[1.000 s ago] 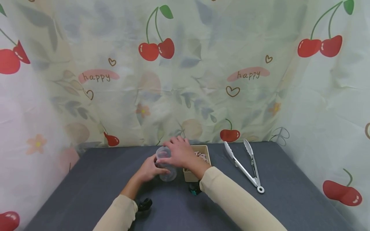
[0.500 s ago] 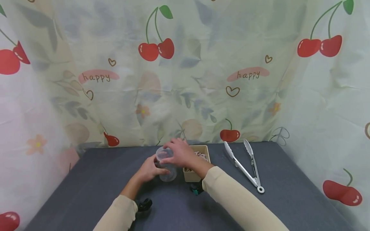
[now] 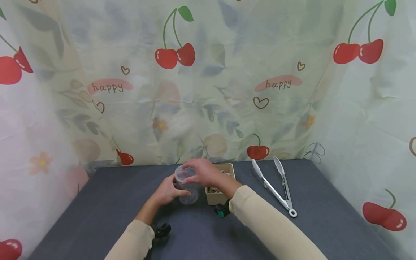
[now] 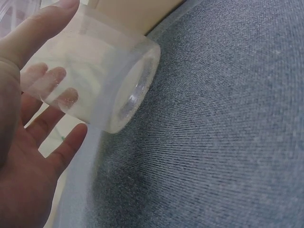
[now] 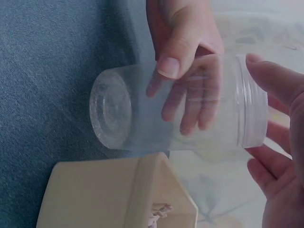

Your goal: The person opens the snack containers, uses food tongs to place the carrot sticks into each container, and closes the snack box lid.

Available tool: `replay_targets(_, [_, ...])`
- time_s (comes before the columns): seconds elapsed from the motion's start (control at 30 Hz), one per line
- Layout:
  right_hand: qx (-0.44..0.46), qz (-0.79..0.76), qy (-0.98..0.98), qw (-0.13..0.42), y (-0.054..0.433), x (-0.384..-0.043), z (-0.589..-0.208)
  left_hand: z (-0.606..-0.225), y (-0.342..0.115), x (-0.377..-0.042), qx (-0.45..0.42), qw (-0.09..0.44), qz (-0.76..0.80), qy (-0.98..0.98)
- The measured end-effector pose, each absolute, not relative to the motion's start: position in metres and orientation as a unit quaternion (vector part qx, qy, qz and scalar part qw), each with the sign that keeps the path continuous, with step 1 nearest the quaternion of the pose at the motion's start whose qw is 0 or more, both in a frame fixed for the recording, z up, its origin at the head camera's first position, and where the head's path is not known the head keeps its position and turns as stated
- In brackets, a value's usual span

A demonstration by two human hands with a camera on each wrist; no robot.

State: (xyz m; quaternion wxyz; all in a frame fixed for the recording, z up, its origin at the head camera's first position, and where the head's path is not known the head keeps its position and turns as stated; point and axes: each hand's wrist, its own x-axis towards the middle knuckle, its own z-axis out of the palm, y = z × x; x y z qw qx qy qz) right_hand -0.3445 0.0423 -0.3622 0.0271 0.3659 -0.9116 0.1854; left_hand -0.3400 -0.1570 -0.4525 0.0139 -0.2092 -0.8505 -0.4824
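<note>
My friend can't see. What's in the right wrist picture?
A clear jar is gripped by the left hand around its side and the right hand at its ridged end. At the picture's bottom, a cream box holds pale bits.

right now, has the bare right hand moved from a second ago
Yes, slightly down: in the head view, the right hand sits lower against the beige rectangular box.

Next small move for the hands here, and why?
Probably turn the lid with the right hand while the left hand steadies the clear jar: the right hand spans the lid, which looks seated, and the left hand grips the body.
</note>
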Motion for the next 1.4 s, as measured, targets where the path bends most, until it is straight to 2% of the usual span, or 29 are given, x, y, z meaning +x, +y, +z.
replay_targets(0.6, [0.397,0.249,-0.882,-0.050,0.053,-0.349,-0.352,-0.453,-0.157,-0.343,-0.202,0.020,-0.473,-0.858])
replay_targets(0.77, [0.398,0.237,-0.885,-0.039,0.051,-0.350,-0.354,-0.453,-0.158,-0.342,-0.206,0.017,-0.471,-0.858])
replay_targets(1.07, [0.364,0.177,-0.914,0.023,0.041,-0.350,-0.362,-0.453,-0.158,-0.342,-0.209,0.016,-0.467,-0.859])
replay_targets(1.4, [0.366,0.196,-0.909,0.025,0.042,-0.350,-0.363,-0.454,-0.159,-0.342,-0.213,0.020,-0.469,-0.857])
